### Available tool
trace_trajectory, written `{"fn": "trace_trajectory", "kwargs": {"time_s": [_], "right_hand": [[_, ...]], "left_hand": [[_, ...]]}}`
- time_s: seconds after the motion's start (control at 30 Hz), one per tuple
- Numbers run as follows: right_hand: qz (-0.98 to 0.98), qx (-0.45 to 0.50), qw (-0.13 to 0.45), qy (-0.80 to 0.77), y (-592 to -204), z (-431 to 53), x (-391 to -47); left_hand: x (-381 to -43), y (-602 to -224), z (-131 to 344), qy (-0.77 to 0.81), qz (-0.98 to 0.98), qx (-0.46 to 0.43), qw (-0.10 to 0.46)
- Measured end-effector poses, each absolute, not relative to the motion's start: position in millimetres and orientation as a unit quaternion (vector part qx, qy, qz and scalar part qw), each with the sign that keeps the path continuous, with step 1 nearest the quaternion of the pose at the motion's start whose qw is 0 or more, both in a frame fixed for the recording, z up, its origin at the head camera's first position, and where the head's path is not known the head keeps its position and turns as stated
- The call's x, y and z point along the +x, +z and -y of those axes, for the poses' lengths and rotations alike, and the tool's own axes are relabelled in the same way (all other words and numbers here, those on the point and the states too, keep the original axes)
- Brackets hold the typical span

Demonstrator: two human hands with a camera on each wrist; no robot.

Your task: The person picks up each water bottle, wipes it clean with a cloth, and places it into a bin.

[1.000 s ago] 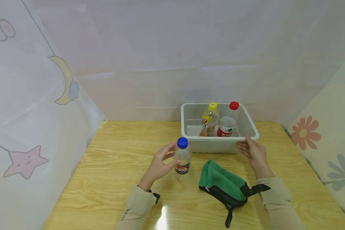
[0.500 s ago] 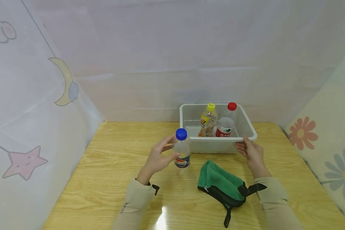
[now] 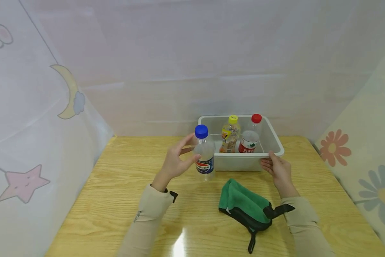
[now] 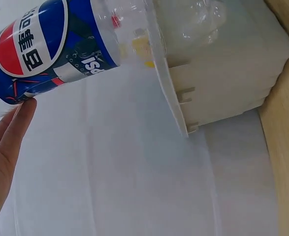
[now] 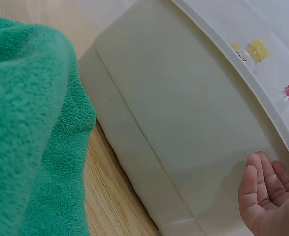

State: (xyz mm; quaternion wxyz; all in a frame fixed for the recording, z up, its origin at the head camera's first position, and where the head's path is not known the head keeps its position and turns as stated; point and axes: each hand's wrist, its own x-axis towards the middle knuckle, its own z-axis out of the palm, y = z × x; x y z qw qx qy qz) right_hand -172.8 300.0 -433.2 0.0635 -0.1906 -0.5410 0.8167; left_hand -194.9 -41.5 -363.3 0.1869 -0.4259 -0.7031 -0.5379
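Observation:
My left hand [image 3: 174, 160] grips a clear plastic bottle [image 3: 205, 151] with a blue cap and a blue Pepsi label. It is upright, lifted above the table, just in front of the bin's left corner. The left wrist view shows the bottle's label [image 4: 41, 44] close up. At the front right corner of a light grey plastic bin [image 3: 240, 164], my right hand [image 3: 280, 175] pinches the rim, thumb on top and fingers below. Inside the bin stand a yellow-capped bottle [image 3: 229, 137] and a red-capped bottle [image 3: 251, 141] with a red and white label.
A green and black fabric pouch [image 3: 247, 205] with straps lies before the bin, close to my right forearm; its fuzzy green cloth [image 5: 31, 128] fills the left of the right wrist view. Behind the wooden table [image 3: 121, 185] hangs a pale curtain [image 3: 163, 71].
My left hand has raised the blue-capped bottle off the table and moved it towards the bin. My right hand stays on the rim. The whole scene shifts slightly left in view.

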Motion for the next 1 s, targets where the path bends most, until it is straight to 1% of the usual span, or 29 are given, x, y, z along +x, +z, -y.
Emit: {"fn": "trace_trajectory", "kwargs": {"time_s": [0.17,0.47,0.5,0.7,0.73,1.0], "right_hand": [[0.547,-0.191,0.068,0.812,-434,-300,-173],[0.558,-0.202,0.064,0.802,-435,-302,-175],[0.564,-0.195,0.067,0.800,-450,-310,-182],[0.562,-0.185,0.064,0.803,-448,-308,-180],[0.558,-0.193,0.060,0.805,-433,-299,-173],[0.560,-0.200,0.063,0.801,-433,-299,-173]], "left_hand": [[-203,-349,38,-0.527,0.709,-0.424,0.199],[-217,-319,29,-0.535,0.710,-0.414,0.195],[-218,-316,28,-0.535,0.712,-0.412,0.195],[-228,-303,23,-0.530,0.722,-0.397,0.201],[-230,-302,22,-0.530,0.724,-0.393,0.201],[-247,-297,12,-0.532,0.750,-0.349,0.181]]}}
